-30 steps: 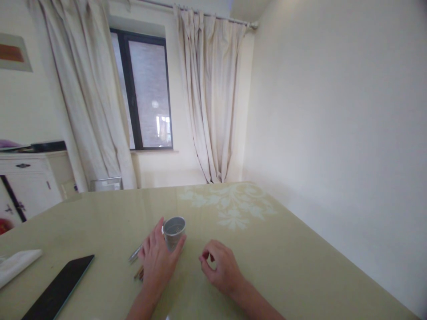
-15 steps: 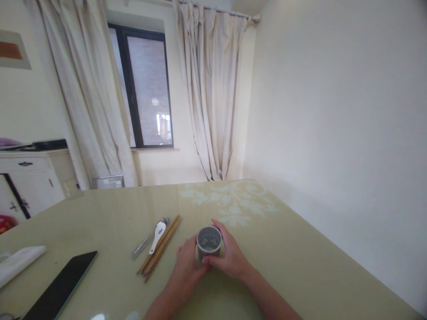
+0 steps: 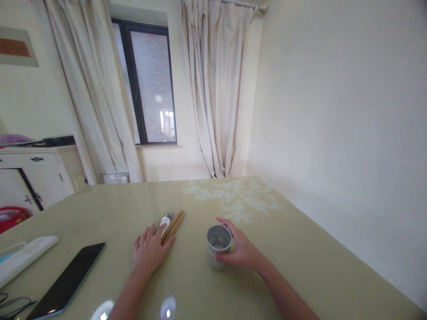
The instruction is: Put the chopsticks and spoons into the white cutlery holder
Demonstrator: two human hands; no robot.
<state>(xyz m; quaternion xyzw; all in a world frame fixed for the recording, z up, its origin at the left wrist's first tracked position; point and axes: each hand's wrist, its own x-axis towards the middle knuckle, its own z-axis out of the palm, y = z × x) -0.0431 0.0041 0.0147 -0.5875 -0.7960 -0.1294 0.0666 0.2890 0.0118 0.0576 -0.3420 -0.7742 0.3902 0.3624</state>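
Now the cup [image 3: 214, 254] is being held by the right hand [image 3: 245, 251], its thumb laid along the near wall and its fingers curved around the far side, pinched between them and seen upright on the table [image 3: 300, 275]. Over to the left, the chopsticks [image 3: 175, 226] and the white spoon [image 3: 164, 222] are partly covered by the left hand [image 3: 151, 250], spread palm down; whether anything is gripped beneath it cannot be told. Steadiness is wanted here: the cup is best kept level by a light, even squeeze below the rim, with its mouth left unblocked. On the other side, the chopsticks are best pinned across the middle, since round sticks could easily be rolled apart, and the spoon should not be pressed by its edge, or it may be tipped.

And a change is spotted! Half a second earlier the cup was enclosed by both hands, and the chopsticks and spoon lay uncovered; now the cup is left to one hand, while the pile has been reached by the other.
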